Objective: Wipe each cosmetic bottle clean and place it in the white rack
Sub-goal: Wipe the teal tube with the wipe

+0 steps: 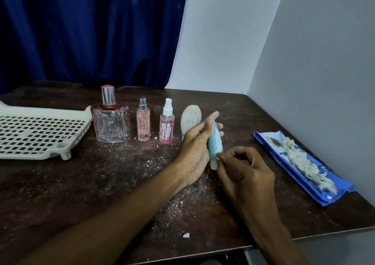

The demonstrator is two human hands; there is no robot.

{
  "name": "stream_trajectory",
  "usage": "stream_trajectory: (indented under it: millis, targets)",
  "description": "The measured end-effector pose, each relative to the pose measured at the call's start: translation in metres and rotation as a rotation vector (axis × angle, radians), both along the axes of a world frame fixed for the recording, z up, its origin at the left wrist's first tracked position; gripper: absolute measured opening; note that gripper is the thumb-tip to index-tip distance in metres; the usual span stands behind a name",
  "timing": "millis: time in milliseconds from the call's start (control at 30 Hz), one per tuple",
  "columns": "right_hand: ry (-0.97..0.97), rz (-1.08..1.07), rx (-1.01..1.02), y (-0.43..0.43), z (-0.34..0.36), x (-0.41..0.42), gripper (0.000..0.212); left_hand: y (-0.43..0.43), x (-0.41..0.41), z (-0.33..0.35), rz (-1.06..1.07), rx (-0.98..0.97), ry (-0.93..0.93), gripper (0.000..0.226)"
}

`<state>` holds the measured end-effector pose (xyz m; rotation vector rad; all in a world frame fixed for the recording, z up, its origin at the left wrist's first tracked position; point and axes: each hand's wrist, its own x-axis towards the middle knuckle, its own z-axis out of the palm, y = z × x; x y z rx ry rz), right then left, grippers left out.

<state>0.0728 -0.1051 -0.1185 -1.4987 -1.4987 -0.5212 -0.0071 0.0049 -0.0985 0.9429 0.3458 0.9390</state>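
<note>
Left hand (194,143) and right hand (243,175) hold teal tube (216,143); packet (345,191) lettering illegible.

— What shows of the person?
— Two bare forearms (121,214) and bare hands.
— Any marks?
— Whitish powder (199,164) dusts the left hand (194,149) along palm and fingers; the right hand (246,171) carries a trace at its fingertips.

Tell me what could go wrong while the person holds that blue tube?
1. The left hand holding the blue tube sits right beside the white oval bottle; a bump might topple it.
2. The table is covered in white crumbs, so putting the tube down could dirty it.
3. The wipe lies on the blue pack, not in a hand, so the tube may go unwiped.
</note>
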Motion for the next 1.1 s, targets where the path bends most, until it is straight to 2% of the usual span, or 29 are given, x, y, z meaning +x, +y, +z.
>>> stream_trajectory:
  millis: [933, 1100]
  targets:
    - [0.047, -0.020, 0.002, 0.0030, 0.0025, 0.0041, 0.022, -0.0023, -0.0023, 0.0025, -0.031, 0.026, -0.023, 0.029]
    - [0.021, 0.029, -0.010, 0.0044, 0.0023, 0.0028, 0.021, 0.0006, -0.0014, 0.0007, -0.024, 0.020, -0.021, 0.030]
